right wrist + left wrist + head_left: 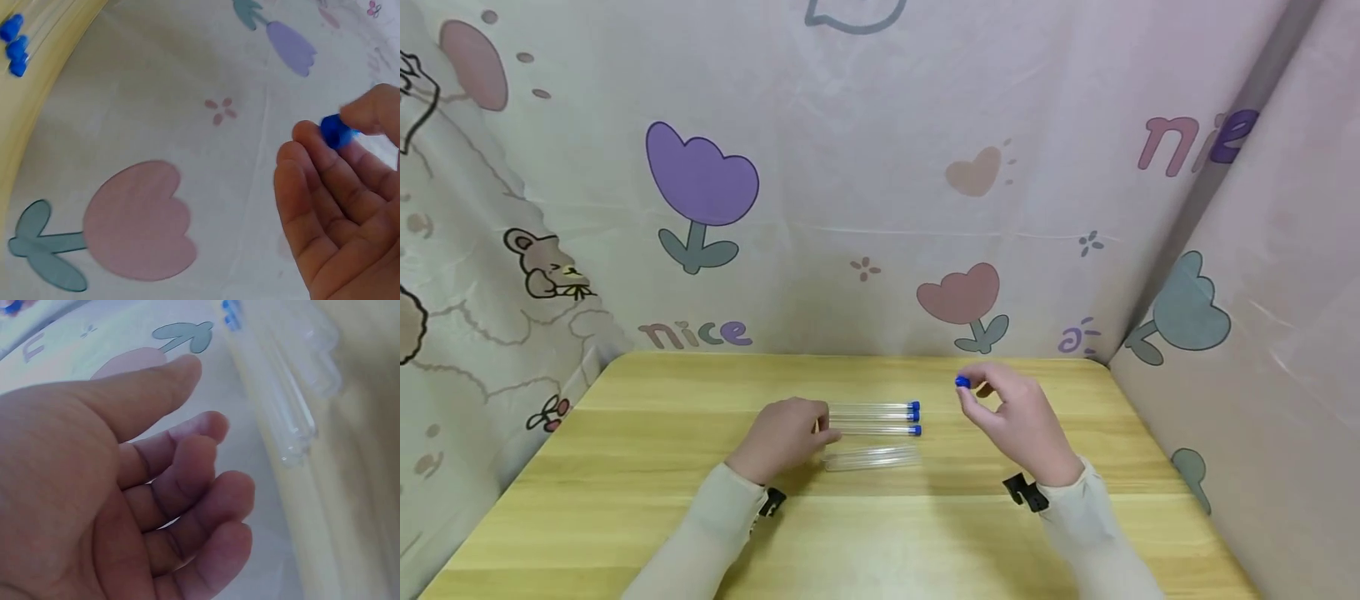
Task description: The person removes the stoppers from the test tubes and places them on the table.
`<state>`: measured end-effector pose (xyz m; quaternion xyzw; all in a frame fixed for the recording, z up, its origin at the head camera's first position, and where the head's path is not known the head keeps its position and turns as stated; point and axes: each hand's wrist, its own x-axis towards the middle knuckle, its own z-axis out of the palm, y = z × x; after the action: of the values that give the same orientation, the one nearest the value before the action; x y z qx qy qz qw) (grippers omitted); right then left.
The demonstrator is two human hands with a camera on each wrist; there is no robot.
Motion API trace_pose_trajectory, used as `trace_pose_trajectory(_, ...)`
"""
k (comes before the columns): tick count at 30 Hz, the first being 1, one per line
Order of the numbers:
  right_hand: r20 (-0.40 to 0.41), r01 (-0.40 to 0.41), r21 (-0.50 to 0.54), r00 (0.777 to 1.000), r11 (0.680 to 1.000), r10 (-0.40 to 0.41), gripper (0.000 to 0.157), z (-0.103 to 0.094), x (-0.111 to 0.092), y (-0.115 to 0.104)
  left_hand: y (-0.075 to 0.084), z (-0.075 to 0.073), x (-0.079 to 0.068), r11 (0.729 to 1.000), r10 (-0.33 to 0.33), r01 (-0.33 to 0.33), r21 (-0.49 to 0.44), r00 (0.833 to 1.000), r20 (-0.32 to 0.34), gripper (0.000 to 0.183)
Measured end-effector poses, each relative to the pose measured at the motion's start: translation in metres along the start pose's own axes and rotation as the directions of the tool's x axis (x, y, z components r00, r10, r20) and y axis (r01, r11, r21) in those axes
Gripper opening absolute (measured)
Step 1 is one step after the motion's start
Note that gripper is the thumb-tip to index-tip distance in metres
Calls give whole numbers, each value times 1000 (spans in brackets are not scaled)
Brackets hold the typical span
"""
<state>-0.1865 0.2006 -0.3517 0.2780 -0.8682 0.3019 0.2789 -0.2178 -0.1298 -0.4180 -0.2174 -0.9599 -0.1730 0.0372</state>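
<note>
Between thumb and fingertips, my right hand point(1018, 417) pinches a small blue cap point(336, 131), held up over the right part of the table. The left hand point(786, 433) is at the closed ends of the clear tubes, its fingers loosely bent and nothing in its grip, as the left wrist view shows. Several capped test tubes point(872, 431) lie side by side in the middle, their blue caps point(917, 431) pointing right. Nearer to me lie uncapped clear tubes point(872, 458), close together and slightly slanted.
The tubes lie on a wood-grain table point(647, 467). A printed cloth point(850, 167) with flowers and lettering hangs behind the far edge and along both sides. Each wrist carries a black mount point(1026, 492) over a light sleeve.
</note>
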Motion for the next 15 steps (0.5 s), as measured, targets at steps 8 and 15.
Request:
trace_pose_trajectory(8,98,-159,14,983,987,157,17,1,-17,44,-1,-16,0,1000,-19,20,-20,1000,12,26)
trace_pose_trajectory(15,246,-313,-135,908,940,338,3,-5,-41,95,-4,-22,-1,999,-16,16,-33,1000,-1,23)
